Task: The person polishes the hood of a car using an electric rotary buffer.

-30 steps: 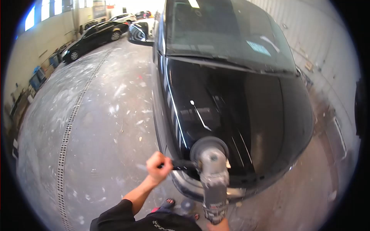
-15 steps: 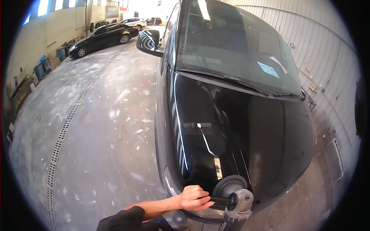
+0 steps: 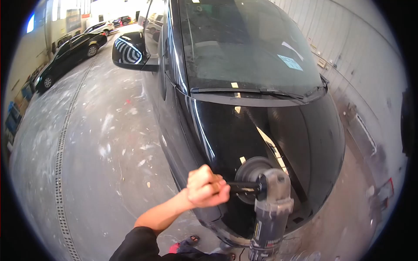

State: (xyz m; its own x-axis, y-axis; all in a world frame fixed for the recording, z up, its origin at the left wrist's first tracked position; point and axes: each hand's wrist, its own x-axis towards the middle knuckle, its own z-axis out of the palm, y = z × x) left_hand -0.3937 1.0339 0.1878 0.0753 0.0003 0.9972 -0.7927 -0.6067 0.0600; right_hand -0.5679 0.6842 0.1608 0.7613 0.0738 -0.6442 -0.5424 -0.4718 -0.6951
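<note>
My left hand is wrapped round the black side handle of a polisher. The tool has a grey head and a dark body that runs down out of the bottom of the view. Its round pad lies against the glossy black hood of a vehicle, and the pad's face is hidden. The pad's edge looks smeared, as if spinning. My right hand does not show.
Above the hood are the windshield, the wipers and a side mirror that sticks out left. A floor drain grate runs along the left. A black car is parked further back. A pale wall stands right.
The polisher and my left hand have moved up the hood, away from its front edge. The view has shifted, so more of the polisher's body and the person's foot show.
</note>
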